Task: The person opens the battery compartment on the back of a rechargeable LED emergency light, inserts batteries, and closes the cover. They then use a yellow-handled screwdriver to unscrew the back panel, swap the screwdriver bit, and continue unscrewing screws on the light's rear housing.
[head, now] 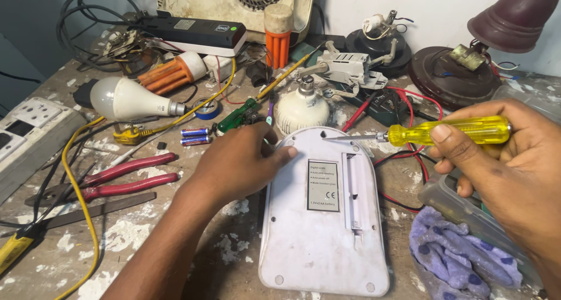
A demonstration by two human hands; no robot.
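Face-down white scale [318,241] lies under the flat, open left hand [242,162], while the right hand [502,165] grips a yellow screwdriver [432,132] above its top edge.

The white device [324,241] lay face down across the middle of the tabletop [140,241], and bare tabletop stayed open along its near left side. Red-handled pliers [125,180] and a yellow cable [76,183] blocked the far left. Behind the device, a lamp base [301,108], two batteries [194,136] and a green screwdriver [236,118] crowded the way. On the right, a purple cloth [461,259] and red wires [409,154] closed in, just beside the device.
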